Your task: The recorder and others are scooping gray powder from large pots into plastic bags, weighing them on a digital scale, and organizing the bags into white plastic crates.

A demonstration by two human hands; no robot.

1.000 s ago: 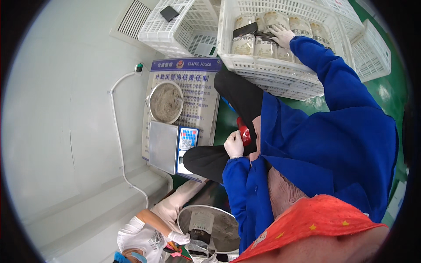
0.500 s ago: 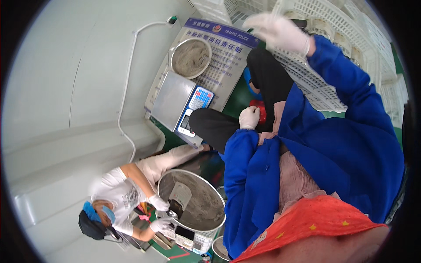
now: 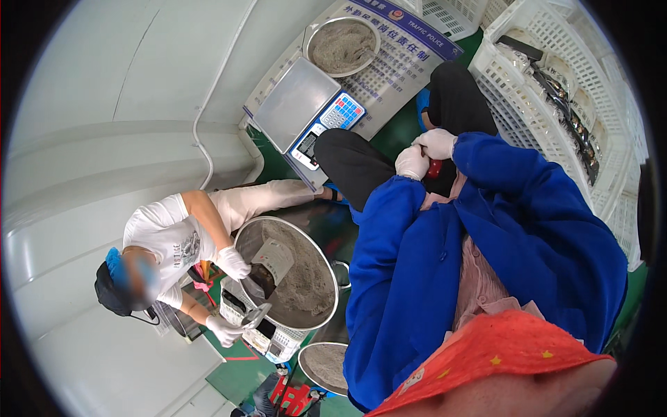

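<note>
Both of my hands wear white gloves and meet in front of my lap, between my knees. My left hand (image 3: 412,162) is closed, its fingers curled inward. Against its fingertips lie the bent fingers of my right hand (image 3: 438,144), also closed. Anything held between them is too small or hidden to make out. Just below the hands shows a red object (image 3: 434,169), mostly covered. Ahead and left of them is a digital scale (image 3: 295,104) with a bare metal plate and a blue keypad. Beyond it stands a metal bowl (image 3: 376,59) of grey-brown powdery material.
At right, a white plastic crate (image 3: 511,87) holds several packets (image 3: 556,66). A co-worker (image 3: 163,240) at left holds a bag (image 3: 267,267) and a metal scoop (image 3: 257,316) over a large basin (image 3: 333,306) of grey material. A smaller basin (image 3: 303,361) stands nearby.
My right hand has come back from the crate to meet my left hand. Dark packets now show in the crate. The view has shifted. The co-worker's scoop hand has moved away from the bag.
</note>
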